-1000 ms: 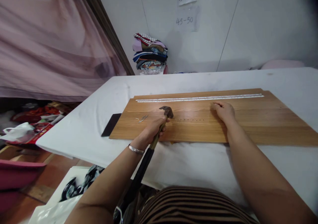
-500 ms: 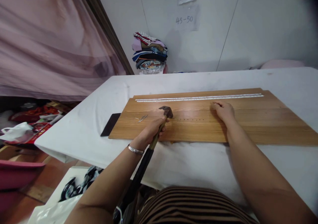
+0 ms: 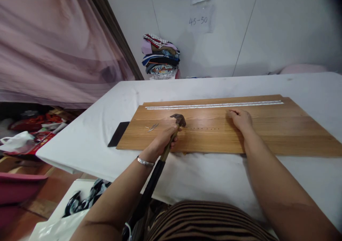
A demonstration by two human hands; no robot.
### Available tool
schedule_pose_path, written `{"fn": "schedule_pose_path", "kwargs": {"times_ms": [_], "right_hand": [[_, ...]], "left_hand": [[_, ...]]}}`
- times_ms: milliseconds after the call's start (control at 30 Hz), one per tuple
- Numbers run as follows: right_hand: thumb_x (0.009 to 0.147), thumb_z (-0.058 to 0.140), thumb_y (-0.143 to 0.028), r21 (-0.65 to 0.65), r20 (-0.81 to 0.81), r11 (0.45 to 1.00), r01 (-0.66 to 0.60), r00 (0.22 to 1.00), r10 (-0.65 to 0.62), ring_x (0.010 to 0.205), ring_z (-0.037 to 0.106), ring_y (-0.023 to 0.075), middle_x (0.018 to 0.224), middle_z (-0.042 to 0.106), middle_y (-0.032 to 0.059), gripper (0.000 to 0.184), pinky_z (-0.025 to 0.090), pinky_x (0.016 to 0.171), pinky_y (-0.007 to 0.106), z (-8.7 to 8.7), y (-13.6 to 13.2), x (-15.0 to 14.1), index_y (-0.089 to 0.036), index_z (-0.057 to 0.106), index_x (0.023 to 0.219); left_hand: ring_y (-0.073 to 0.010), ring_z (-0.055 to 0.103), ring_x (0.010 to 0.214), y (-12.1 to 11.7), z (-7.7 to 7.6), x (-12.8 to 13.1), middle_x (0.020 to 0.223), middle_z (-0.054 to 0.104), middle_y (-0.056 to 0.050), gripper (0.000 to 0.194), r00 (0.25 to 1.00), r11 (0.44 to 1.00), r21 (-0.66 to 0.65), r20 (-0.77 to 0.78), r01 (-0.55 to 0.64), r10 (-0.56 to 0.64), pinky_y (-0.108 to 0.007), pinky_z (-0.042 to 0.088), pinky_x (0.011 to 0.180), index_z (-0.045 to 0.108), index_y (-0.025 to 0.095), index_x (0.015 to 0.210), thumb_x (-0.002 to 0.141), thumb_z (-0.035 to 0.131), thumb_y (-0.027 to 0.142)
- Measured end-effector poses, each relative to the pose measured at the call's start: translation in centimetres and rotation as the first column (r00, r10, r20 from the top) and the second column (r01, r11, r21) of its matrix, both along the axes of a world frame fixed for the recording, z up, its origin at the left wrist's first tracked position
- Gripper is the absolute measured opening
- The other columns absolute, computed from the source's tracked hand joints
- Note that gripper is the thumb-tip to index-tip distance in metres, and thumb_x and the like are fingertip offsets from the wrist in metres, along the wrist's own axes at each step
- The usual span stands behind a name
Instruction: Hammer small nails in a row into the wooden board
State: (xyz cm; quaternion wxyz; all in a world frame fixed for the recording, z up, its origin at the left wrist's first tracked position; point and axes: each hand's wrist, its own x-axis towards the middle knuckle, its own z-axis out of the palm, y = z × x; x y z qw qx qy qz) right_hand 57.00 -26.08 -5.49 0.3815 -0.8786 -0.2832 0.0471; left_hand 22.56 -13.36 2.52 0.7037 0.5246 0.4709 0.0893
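My left hand (image 3: 167,138) is wrapped round the upper handle of a claw hammer (image 3: 155,175), just below its metal head. The black grip of the hammer slopes down toward my body. Resting over the wooden board (image 3: 283,130), my right hand (image 3: 242,119) is closed, thumb and forefinger pinched together; what they hold, if anything, I cannot make out. A row of small dark dots (image 3: 205,128), perhaps nail heads or holes, runs between my hands. Several loose nails (image 3: 153,127) lie on the board left of the hammer head.
Two white measuring strips (image 3: 213,106) run along the board's far side. A black flat piece (image 3: 118,134) sticks out at the left end. The board lies on a white-covered table (image 3: 93,127), with folded clothes (image 3: 161,57) stacked behind and a pink curtain (image 3: 53,41) at left.
Both hands and the hammer keep their places on the board. Only the camera view has shifted very slightly.
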Motion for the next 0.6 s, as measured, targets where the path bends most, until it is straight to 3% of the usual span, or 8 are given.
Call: {"fn": "schedule_pose_path", "kwargs": {"times_ms": [167, 600], "right_hand": [[0.087, 0.059, -0.032, 0.025, 0.007, 1.0, 0.018, 1.0, -0.018, 0.103, 0.075, 0.0316, 0.106, 0.084, 0.009, 0.034, 0.057, 0.092, 0.044, -0.39, 0.09, 0.2, -0.025, 0.086, 0.105], [0.087, 0.059, -0.034, 0.003, 0.024, 1.0, 0.031, 0.999, -0.031, 0.101, 0.075, 0.0303, 0.107, 0.084, 0.0098, 0.035, 0.057, 0.089, 0.042, -0.49, 0.09, 0.23, -0.025, 0.086, 0.107]], "left_hand": [[-0.006, 0.035, 0.04, -0.06, 0.04, 0.14, 0.062, 0.049, 0.006, 0.047, 0.999, 1.0, -0.007, -0.043, -0.011, 0.01, -0.019, 0.026, 0.042, 0.066, 0.017, 0.121, 0.101, 0.056, 0.058], [-0.0059, 0.036, 0.041, -0.05, 0.11, 0.05, 0.062, 0.05, 0.005, 0.044, 0.999, 1.0, 0.005, -0.043, 0.001, 0.0, -0.019, 0.03, 0.044, 0.066, 0.016, 0.121, 0.104, 0.05, 0.054]]}}
